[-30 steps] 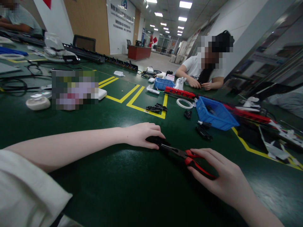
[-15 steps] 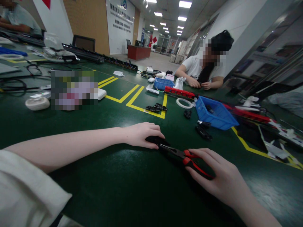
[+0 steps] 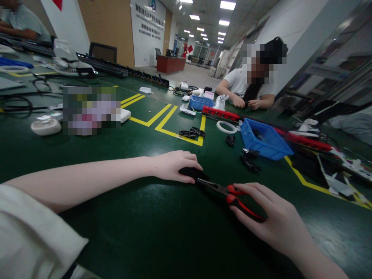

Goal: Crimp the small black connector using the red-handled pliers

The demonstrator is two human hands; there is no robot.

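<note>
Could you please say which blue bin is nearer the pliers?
The larger blue bin, right of the white ring; the smaller one sits farther from the pliers.

Dim foreground, bright ceiling panels [image 3: 227,5], soft glare on tabletop [image 3: 162,228], stretched edges

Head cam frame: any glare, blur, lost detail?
Head view: soft glare on the green table below the left hand and at lower right; head view: the black piece in that hand too dark to read; head view: right edge stretched and blurred; head view: pixelation masks some patches.
</note>
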